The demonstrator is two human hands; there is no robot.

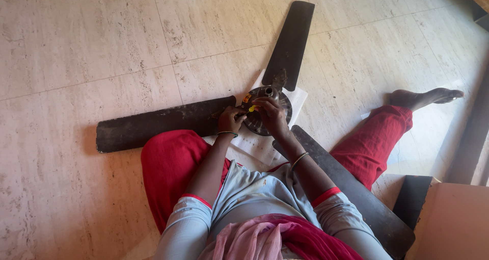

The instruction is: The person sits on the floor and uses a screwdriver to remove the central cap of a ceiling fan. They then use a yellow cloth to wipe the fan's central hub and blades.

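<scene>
Three long dark flat metal fan blades (163,123) radiate from one round dark metal motor hub (272,112). One sheet of white paper (254,143) lies under that hub. Two bare hands rest on the hub, each wrist wearing one thin metal bangle (299,159).

- This looks like a room in a home, not a workshop: the person sits barefoot on the floor (76,46), with no bench or tool rack in view.
- The floor is polished, pale marble-like tile with thin grout lines, and a ceiling light glints off it near the top edge.
- A dismantled ceiling fan (265,107) with dark blades lies on a white sheet (298,99) spread over the tiles.
- A cardboard box (453,219) sits at the lower right corner.
</scene>
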